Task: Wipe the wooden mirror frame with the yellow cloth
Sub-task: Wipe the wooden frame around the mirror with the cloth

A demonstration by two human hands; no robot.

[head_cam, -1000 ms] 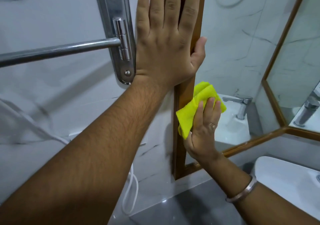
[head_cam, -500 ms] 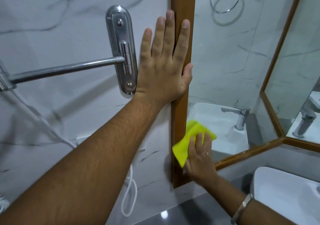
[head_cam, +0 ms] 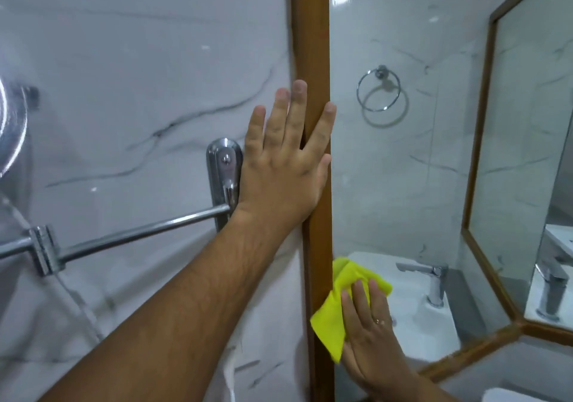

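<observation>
**A:** In the head view, where does the wooden mirror frame (head_cam: 311,45) lie from the two hands?

**B:** Its left upright runs straight up and down through the middle of the picture, so its long axis is vertical. The left hand (head_cam: 282,169) lies flat against it about halfway up, palm down, fingers spread and pointing upward, part on the wood and part on the marble wall (head_cam: 139,76). Nothing is gripped there; that grip is fully open and only braces.

**A:** And the cloth?

**B:** The yellow cloth (head_cam: 333,318) is lower, pressed under the right hand (head_cam: 369,333). The fingers lie nearly straight over it, so it is pinned flat by the palm rather than clenched. The cloth overlaps the inner edge of the upright and spreads onto the mirror glass (head_cam: 403,184) just beside it.

**A:** So which way does the stroke need to go?

**B:** Probably along the upright. Bare wood stretches above the cloth up to the left hand, and a short run remains below toward the bottom rail (head_cam: 471,352). The right hand is the nearer one to both.
</observation>
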